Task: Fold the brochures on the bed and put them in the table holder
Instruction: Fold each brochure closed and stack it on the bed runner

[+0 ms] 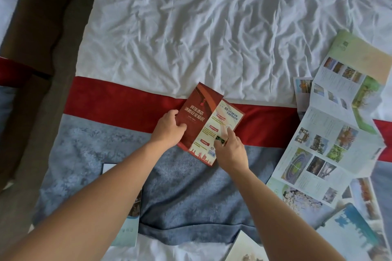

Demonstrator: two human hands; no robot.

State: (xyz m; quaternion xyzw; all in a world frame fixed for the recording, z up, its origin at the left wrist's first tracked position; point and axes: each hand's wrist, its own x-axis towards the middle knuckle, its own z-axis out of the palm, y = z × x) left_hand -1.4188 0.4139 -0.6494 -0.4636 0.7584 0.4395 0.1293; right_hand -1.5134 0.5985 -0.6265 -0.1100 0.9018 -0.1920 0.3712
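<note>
A red brochure [199,110] with white characters lies partly folded on the bed runner, its cream inner panel [214,133] showing on the right. My left hand [168,128] grips the red cover's left edge, thumb on top. My right hand [230,148], wearing a dark green ring, presses a straight finger on the cream panel. Several unfolded scenic brochures [326,140] are spread out at the right. The table holder is not in view.
A folded blue-white brochure [129,218] lies under my left forearm; another paper [244,248] sits at the bottom edge. The bed has a wrinkled white sheet [212,27] and a red and grey runner [118,101]. Brown floor [42,48] runs along the left.
</note>
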